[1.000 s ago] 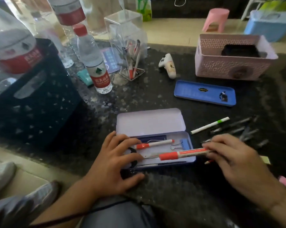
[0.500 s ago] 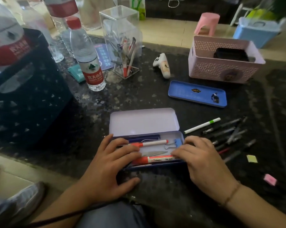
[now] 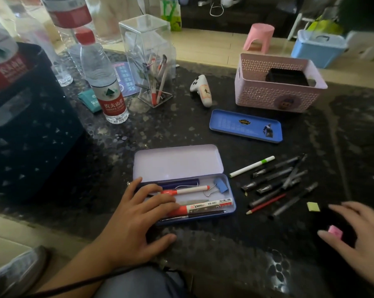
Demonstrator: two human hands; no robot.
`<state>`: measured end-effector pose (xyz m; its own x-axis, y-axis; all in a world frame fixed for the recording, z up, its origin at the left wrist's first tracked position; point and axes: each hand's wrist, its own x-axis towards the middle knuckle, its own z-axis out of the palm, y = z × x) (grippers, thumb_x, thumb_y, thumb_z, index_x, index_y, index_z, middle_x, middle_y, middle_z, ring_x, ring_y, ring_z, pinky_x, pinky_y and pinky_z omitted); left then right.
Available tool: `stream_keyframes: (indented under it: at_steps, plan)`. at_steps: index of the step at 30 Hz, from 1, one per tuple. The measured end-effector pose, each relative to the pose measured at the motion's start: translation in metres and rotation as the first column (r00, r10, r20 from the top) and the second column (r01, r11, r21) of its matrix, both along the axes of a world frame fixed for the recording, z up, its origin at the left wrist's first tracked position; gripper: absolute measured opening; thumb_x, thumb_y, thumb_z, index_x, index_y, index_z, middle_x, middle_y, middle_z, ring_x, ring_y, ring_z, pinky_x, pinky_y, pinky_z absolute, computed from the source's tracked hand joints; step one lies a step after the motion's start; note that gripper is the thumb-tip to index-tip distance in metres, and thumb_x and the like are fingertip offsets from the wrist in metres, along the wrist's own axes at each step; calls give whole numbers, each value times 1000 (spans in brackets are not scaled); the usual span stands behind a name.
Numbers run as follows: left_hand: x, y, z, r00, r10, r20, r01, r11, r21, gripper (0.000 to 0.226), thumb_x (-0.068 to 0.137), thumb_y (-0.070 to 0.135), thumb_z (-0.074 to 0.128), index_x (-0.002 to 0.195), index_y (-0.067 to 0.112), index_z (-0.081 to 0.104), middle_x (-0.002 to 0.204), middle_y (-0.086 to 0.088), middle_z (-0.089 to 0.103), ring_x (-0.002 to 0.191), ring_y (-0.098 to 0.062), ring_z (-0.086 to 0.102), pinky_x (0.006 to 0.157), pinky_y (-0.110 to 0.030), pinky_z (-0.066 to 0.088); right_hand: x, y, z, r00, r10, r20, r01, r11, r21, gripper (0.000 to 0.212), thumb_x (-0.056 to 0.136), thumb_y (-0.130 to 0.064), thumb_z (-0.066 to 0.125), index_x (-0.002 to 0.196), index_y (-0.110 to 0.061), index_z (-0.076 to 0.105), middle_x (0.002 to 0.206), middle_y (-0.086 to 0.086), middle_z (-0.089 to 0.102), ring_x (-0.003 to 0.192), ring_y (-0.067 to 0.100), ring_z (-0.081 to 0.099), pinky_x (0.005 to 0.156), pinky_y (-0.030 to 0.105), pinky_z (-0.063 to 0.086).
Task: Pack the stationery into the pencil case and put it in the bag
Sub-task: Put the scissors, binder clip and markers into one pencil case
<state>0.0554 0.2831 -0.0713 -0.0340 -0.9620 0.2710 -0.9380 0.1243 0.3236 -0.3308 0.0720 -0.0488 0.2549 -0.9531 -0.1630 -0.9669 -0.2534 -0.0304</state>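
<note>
The lilac tin pencil case [image 3: 177, 162] lies open on the dark table. Inside it are two red-capped markers [image 3: 205, 206], a blue binder clip [image 3: 221, 184], a dark blue pen and a thin black pen. My left hand [image 3: 136, 220] rests flat on the case's left end, fingers spread over the markers. My right hand [image 3: 362, 237] hovers open at the right, thumb beside a pink eraser [image 3: 335, 231]. A yellow eraser [image 3: 313, 206] lies just above it. Several loose pens [image 3: 276, 181], a white-and-green marker [image 3: 251, 166] and a red pencil [image 3: 266, 204] lie right of the case.
A dark bag [image 3: 26, 134] stands at the left. A water bottle [image 3: 103, 82], a clear pen holder [image 3: 148, 61], a white toy [image 3: 202, 90], a pink basket [image 3: 276, 91] and a blue tin lid [image 3: 246, 125] sit behind the case.
My right hand laid the big red marker into the case, let go, and moved right toward the pink eraser. My left hand stayed on the case.
</note>
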Motion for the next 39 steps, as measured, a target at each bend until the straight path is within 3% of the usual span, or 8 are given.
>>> stream_keyframes:
  at_steps: [3, 6, 8, 11, 16, 25, 34, 39]
  plan:
    - [0, 0, 1, 1000, -4, -13, 3, 1000, -16, 52, 83, 58, 59, 127, 31, 63, 133, 14, 57, 128, -19, 47, 112, -56, 25, -18, 6, -15, 999, -13, 40, 12, 999, 33, 35, 72, -38, 73, 105, -35, 61, 109, -4, 55, 103, 25, 55, 86, 49, 50]
    - [0, 2, 1, 1000, -1, -29, 0, 1000, -31, 50, 84, 56, 59, 127, 31, 63, 133, 15, 57, 129, -19, 46, 113, -57, 23, -33, 6, -20, 977, 37, 210, -41, 999, 14, 28, 75, -72, 42, 94, -53, 50, 91, -16, 53, 87, 12, 58, 77, 34, 51]
    - [0, 2, 1, 998, 31, -63, -34, 999, -43, 52, 83, 55, 60, 127, 28, 62, 134, 15, 56, 130, -18, 45, 113, -57, 23, -9, 16, 4, 942, 121, 314, -100, 991, -83, 25, 79, -70, 40, 96, -56, 51, 91, -19, 56, 86, 10, 58, 78, 34, 49]
    - [0, 1, 1, 993, 86, -83, -92, 993, -73, 47, 83, 53, 59, 120, 25, 65, 130, 13, 59, 127, -19, 47, 113, -55, 24, 73, 38, 42, 811, 330, 482, -252, 942, -221, 20, 85, -32, 57, 102, -31, 66, 93, -7, 63, 89, 15, 57, 85, 27, 44]
    - [1, 3, 1, 982, 127, -139, -142, 984, -107, 36, 84, 50, 60, 103, 21, 70, 121, 7, 62, 118, -23, 51, 109, -50, 29, 197, 69, 19, 609, 653, 450, -593, 752, -288, 18, 87, -24, 56, 93, -16, 71, 85, -1, 66, 80, 19, 57, 73, 36, 50]
    - [2, 2, -2, 990, 84, -110, -89, 995, -46, 35, 81, 53, 62, 103, 26, 69, 124, 7, 61, 121, -21, 48, 108, -53, 29, 237, 76, -7, 642, 599, 479, -583, 787, -204, 37, 83, -37, 41, 87, -19, 72, 74, 1, 68, 71, 20, 61, 66, 33, 54]
    - [2, 2, -1, 991, 64, -119, -69, 997, -43, 36, 80, 52, 65, 105, 27, 68, 126, 11, 60, 121, -19, 48, 107, -51, 31, 244, 80, -2, 684, 625, 376, -597, 776, -205, 10, 78, -27, 68, 82, -17, 70, 74, 4, 67, 73, 22, 60, 64, 31, 46]
    - [2, 2, 0, 991, 62, -117, -67, 997, -35, 38, 81, 53, 64, 109, 28, 67, 127, 11, 59, 123, -19, 47, 107, -52, 31, 232, 67, 13, 652, 585, 482, -505, 809, -299, 11, 85, -19, 60, 85, -16, 71, 78, 1, 68, 74, 20, 59, 68, 36, 52]
